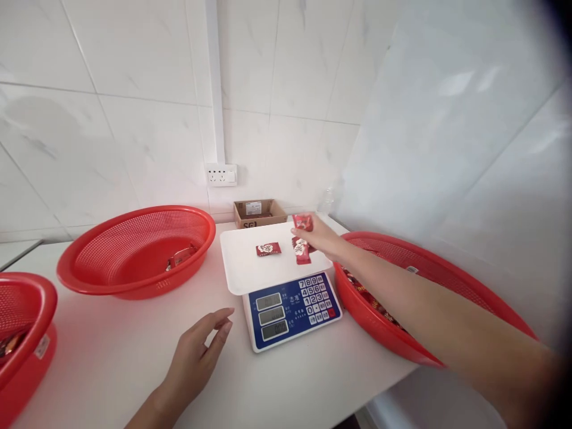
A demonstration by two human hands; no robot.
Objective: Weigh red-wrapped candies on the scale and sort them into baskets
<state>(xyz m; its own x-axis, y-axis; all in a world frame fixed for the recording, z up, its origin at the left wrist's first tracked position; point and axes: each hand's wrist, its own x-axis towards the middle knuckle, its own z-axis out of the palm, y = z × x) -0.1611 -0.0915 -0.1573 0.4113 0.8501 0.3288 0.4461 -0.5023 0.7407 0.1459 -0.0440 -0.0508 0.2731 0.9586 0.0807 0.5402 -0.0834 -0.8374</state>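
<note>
My right hand (315,232) is over the right side of the white scale pan (241,271), closed on small red wrapped packets. One red packet (302,251) with pale lettering hangs below the fingers, and another red wrapper (302,222) shows above them; whether they are joined I cannot tell. A single packet (268,249) of the same red kind lies flat on the middle of the pan. The digital scale (292,313) has a blue panel with keys and displays. Left of it, my left hand (199,351) is above the white table, thumb and fingers apart, holding nothing.
A red basket (388,342) with many packets stands at the right, under my forearm. Another red basket (129,229) with a few packets is at the back left, and a third (42,298) at the left edge. Behind the scale sits a cardboard box (277,210) against the tiled wall.
</note>
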